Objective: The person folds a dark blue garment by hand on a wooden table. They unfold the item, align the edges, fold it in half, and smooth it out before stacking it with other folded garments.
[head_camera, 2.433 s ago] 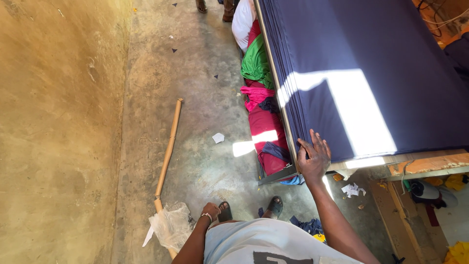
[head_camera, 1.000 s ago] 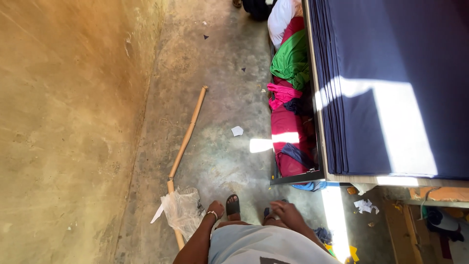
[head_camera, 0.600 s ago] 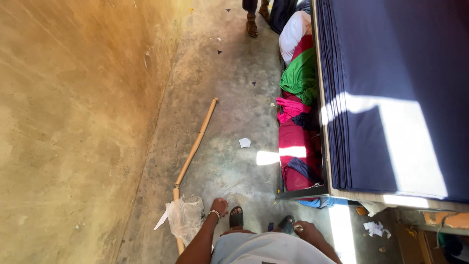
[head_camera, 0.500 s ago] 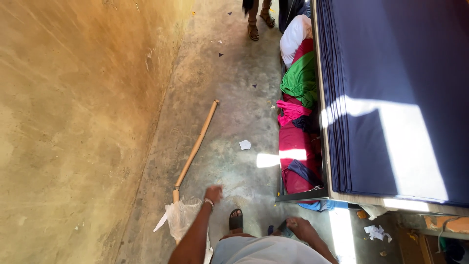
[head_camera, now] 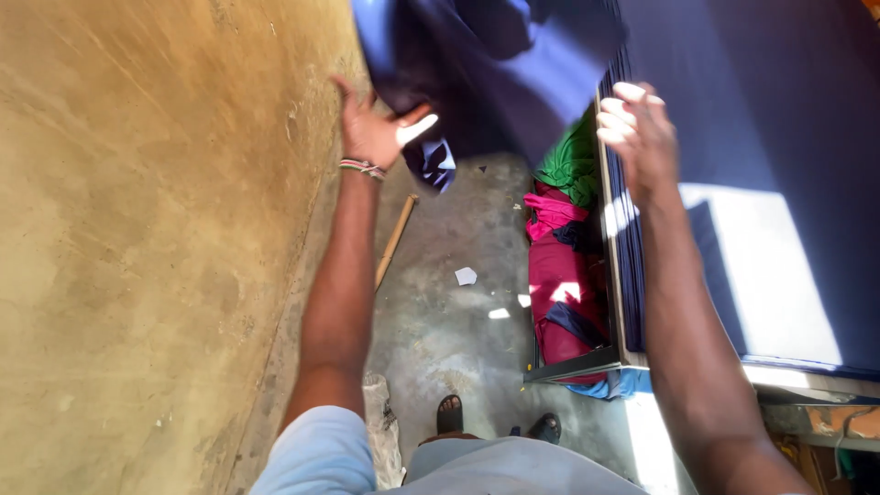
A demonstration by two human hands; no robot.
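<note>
Since the frame half a second earlier, both arms have risen from waist level to the upper part of the frame, and a sheet of dark blue fabric [head_camera: 495,69] now hangs in the air between the hands.

Left hand [head_camera: 374,128]: upper centre-left, palm facing the camera, fingers spread, thumb extended to the right. It touches the lower left edge of the sheet; a full grip cannot be confirmed. A beaded bracelet [head_camera: 362,168] circles the wrist.

Right hand [head_camera: 637,133]: upper centre-right, fingers curled closed on the right edge of the sheet, directly over the edge of the fabric stack [head_camera: 761,137].

The lifted sheet occupies the top centre of the frame, between the wall and the stack; a corner droops just beside the left thumb.

The stack, dark blue and layered, fills the right side. A bright rectangle of sunlight crosses it at centre right.

Below the stack's left edge, at frame centre, lie bundled cloths: a green bundle [head_camera: 568,165] above, a magenta bundle [head_camera: 559,293] below.

On the concrete floor [head_camera: 449,339]: a wooden stick [head_camera: 396,240] lies diagonally near the wall, and a small white paper scrap [head_camera: 466,276] lies to its right. The tan wall [head_camera: 137,247] covers the left side. Two sandalled feet [head_camera: 449,414] appear at bottom centre.
</note>
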